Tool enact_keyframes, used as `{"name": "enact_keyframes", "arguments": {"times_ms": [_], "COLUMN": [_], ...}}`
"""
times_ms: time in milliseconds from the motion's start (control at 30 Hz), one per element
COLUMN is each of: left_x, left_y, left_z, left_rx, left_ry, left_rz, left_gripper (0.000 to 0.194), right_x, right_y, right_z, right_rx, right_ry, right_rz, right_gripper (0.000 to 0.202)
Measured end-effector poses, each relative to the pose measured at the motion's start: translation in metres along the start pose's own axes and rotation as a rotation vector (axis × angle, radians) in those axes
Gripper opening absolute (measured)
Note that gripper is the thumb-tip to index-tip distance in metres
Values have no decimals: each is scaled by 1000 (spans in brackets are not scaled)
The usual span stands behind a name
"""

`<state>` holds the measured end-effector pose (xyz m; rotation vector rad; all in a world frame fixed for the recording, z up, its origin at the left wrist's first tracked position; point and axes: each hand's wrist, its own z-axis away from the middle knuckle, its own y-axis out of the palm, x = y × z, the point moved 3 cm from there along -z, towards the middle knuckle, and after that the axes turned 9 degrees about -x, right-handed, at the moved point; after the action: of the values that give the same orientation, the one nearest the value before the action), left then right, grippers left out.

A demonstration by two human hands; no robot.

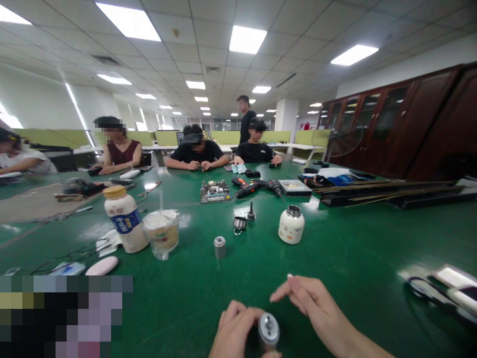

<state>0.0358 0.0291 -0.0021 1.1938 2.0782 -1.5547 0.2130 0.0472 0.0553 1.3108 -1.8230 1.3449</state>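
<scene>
On the table, the left hand is gripping a cylinder, which loosening fingers could be letting tip; the right hand is hovering nearby, whether holding anything I cannot tell.

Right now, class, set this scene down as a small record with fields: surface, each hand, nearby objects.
surface: green table
left hand: grips a metal cylinder
right hand: nothing visible in it, fingers extended
second cylinder: stands beyond the hands
white flask: upright, mouth uncovered
drinks: yellow-capped bottle beside a cup with straw
farther back: circuit board
</scene>
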Motion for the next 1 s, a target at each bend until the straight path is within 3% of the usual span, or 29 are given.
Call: {"name": "enact_keyframes", "arguments": {"times_ms": [100,233,300,400,500,633,767,900,1000], "left_x": [-1,-2,-3,-4,-5,-3,-2,-4,-6], "left_y": [1,2,2,1,-1,-2,-1,-1,-1], "left_z": [0,0,0,0,0,1,0,-1,-2], "left_rx": [6,-2,-5,-12,-24,-5,20,21,21], "left_ry": [22,-8,-13,-4,-3,5,-3,-30,-60], "left_rz": [-2,-12,-19,-38,-52,-26,2,-6,-9], "left_gripper": [45,46,45,41,37,40,44,44,44], "right_x": [-1,1,3,7,10,7,-15,-51,-66], "right_y": [4,-2,-3,3,11,8,-11,-20,-20], "right_z": [2,1,0,3,7,1,-18,-32,-34], "right_rx": [81,-45,-34,126,230,161,-28,16,59], "right_ry": [-30,-27,-12,-61,-105,-68,-30,-52,-38], "right_rz": [24,-10,-22,55,166,147,204,418,465], "right_gripper": [65,78,66,41,27,30,29,14,16]}}
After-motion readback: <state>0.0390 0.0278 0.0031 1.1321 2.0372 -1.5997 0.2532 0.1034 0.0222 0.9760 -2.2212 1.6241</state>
